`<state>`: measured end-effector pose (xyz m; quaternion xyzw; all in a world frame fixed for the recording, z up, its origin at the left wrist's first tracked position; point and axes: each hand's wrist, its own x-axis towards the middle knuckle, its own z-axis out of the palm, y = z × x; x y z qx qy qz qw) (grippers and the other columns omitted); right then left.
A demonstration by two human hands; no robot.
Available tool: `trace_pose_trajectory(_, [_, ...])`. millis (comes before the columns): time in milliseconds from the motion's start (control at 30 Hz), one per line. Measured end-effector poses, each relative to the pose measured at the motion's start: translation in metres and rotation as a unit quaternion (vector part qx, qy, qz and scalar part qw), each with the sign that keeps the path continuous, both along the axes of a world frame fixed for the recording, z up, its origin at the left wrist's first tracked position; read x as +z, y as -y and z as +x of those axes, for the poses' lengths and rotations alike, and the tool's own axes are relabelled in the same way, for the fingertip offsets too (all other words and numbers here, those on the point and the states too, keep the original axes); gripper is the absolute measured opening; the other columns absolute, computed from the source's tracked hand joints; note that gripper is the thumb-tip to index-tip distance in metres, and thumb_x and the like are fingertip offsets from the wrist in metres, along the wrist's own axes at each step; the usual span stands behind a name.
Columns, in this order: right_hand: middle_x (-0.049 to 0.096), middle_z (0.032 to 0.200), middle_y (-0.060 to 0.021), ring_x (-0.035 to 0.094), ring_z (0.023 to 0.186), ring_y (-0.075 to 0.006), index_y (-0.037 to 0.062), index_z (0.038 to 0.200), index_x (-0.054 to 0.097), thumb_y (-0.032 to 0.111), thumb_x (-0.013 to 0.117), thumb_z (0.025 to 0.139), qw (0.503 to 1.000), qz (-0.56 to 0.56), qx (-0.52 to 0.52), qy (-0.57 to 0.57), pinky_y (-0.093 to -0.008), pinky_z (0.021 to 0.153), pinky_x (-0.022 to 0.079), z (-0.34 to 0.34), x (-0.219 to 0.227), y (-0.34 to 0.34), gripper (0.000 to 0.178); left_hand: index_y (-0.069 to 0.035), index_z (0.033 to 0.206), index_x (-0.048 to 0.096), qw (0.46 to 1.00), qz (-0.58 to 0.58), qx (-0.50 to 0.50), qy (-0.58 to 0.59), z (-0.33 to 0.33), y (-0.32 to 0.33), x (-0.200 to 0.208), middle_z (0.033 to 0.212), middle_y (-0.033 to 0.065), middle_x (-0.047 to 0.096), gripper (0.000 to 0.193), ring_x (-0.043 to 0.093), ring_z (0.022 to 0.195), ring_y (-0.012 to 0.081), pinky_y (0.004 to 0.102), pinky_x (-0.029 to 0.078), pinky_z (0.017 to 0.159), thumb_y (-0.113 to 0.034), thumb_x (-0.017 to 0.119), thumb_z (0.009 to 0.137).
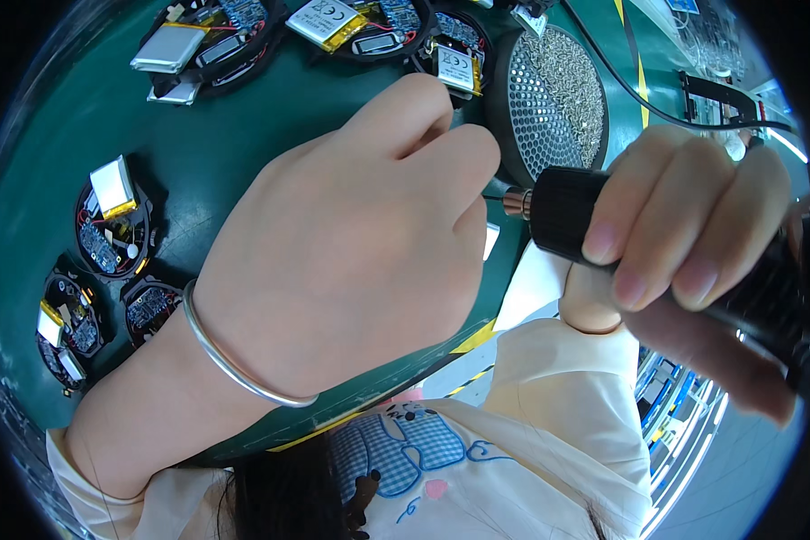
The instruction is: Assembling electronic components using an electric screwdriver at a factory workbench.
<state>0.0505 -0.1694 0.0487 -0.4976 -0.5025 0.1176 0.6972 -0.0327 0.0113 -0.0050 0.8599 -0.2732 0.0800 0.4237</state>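
Screwdriver (569, 211) lies wrapped in your right hand (693, 216); your left hand (360, 234) curls inward near the screw dish (524, 112), but I cannot tell what it pinches.

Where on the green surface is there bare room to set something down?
The green surface shows bare between the left hand, the round circuit assemblies at left and those along the top. Crowded: the top, through to the perforated dish, and the lower left.
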Motion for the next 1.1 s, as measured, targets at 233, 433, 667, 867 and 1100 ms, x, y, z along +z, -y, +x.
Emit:
trace_pose_trajectory(233, [0.056,0.081,-0.006,0.056,0.054,-0.015,0.0039,0.122,0.044,0.066,0.065,0.072,0.995,-0.062,0.054,0.059,-0.0262,0.049,0.051,0.005,0.0,-0.008,0.083,0.006,0.085,0.061,1.0,0.003,-0.002,-0.004,0.008,0.002,0.001,0.097,0.0128,0.056,0.041,0.054,0.093,0.032,0.0378,0.049,0.075,-0.011,0.075,0.051])
trace_pose_trajectory(433, [0.054,0.08,-0.005,0.056,0.057,-0.014,0.0023,0.117,0.049,0.069,0.061,0.075,0.999,0.028,-0.004,-0.043,-0.027,0.051,0.047,0.04,0.001,0.026,0.079,0.007,0.086,0.062,1.0,0.001,0.003,0.008,0.025,0.008,0.006,0.102,0.0135,0.056,0.036,0.054,0.095,0.0315,0.0375,0.05,0.075,-0.008,0.073,0.055])
trace_pose_trajectory(667, [0.057,0.082,-0.0053,0.053,0.061,-0.0157,0.0072,0.112,0.06,0.089,0.045,0.064,0.996,-0.053,-0.065,0.037,-0.0325,0.055,0.042,0.064,0.014,0.064,0.096,0.01,0.09,0.061,0.994,0.067,0.023,0.084,0.018,0.019,0.003,0.109,0.0155,0.055,0.023,0.056,0.101,0.0331,0.036,0.052,0.075,0.0,0.065,0.069])
trace_pose_trajectory(867, [0.056,0.083,-0.0066,0.053,0.061,-0.0184,0.0116,0.118,0.058,0.091,0.04,0.065,0.996,-0.062,-0.055,0.039,-0.0345,0.056,0.043,0.071,0.01,0.064,0.097,0.004,0.099,0.059,0.999,0.053,-0.006,0.0,0.019,0.013,0.008,0.119,0.0188,0.051,0.04,0.054,0.103,0.0376,0.0424,0.048,0.084,0.001,0.073,0.061])
trace_pose_trajectory(1100, [0.055,0.082,-0.0069,0.054,0.061,-0.019,0.0133,0.12,0.055,0.09,0.038,0.067,0.994,-0.049,-0.08,0.056,-0.0361,0.057,0.047,0.068,0.005,0.06,0.095,0.001,0.097,0.058,0.999,0.033,-0.004,-0.009,0.02,0.009,0.003,0.121,0.0187,0.051,0.04,0.056,0.102,0.0354,0.0406,0.049,0.084,0.001,0.075,0.061])
